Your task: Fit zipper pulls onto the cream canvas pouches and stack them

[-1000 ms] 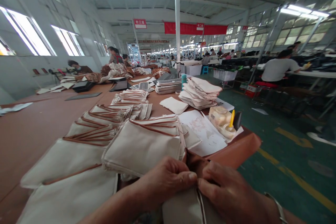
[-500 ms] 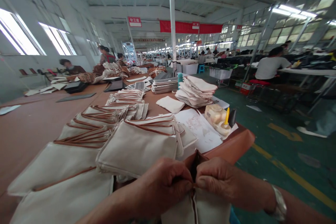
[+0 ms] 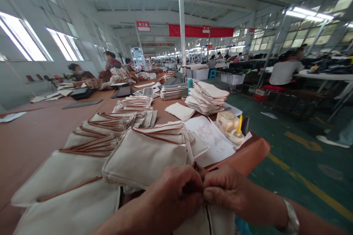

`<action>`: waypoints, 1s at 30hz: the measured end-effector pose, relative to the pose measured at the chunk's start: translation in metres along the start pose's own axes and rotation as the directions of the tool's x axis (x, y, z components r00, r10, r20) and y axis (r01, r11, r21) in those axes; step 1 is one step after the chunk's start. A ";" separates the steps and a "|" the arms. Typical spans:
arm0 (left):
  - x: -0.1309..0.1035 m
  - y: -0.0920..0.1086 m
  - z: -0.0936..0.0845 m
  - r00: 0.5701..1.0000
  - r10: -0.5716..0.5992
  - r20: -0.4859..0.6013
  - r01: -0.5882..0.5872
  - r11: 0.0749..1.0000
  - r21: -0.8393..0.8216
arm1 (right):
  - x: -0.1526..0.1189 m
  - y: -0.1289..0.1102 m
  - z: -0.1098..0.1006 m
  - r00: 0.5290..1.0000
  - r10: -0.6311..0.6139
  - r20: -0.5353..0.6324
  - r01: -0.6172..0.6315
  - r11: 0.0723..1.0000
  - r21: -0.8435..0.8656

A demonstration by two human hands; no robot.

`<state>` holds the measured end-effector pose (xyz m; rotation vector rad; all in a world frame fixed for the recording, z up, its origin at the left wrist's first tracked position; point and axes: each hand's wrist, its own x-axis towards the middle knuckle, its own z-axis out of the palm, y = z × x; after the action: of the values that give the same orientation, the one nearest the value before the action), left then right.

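Pouch, cream with a brown line down its middle, is sitting low in front of the person, its bottom running out of view. Left hand and right hand are meeting at its top, the fingers of each closing together and clamping the brown-trimmed edge; the exact grip of the left fingertips is hiding in shadow. A bracelet is circling the right wrist. Just beyond the hands, a pile of cream pouches with brown trim is leaning on the table, and more pouches are fanning out leftward and behind it. Paper is lying to the pile's right, near a tub and a yellow nozzle. Farther back, one panel is lying flat beside a stack of pale pieces, with grey panels and a teal spool standing behind. Well beyond, a worker in white is sitting at right, and a red banner is hanging across the hall.
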<state>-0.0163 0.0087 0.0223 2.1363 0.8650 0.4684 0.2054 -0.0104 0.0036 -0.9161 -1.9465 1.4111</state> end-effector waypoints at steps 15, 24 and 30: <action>-0.016 -0.006 0.001 0.954 0.293 -0.064 -0.219 0.828 0.517 | 0.001 0.020 0.010 0.981 0.191 0.013 -0.179 0.889 0.423; -0.014 -0.003 0.020 0.990 0.138 -0.035 -0.071 0.687 0.723 | 0.005 0.020 0.018 0.981 0.195 0.007 -0.169 0.831 0.531; -0.017 0.003 0.016 0.981 0.192 0.034 -0.157 0.672 0.723 | 0.001 0.015 0.011 0.986 0.163 0.019 -0.158 0.908 0.388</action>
<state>-0.0180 -0.0128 0.0137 2.9783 0.9794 0.2837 0.1990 -0.0129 -0.0135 -0.9049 -1.5232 1.7984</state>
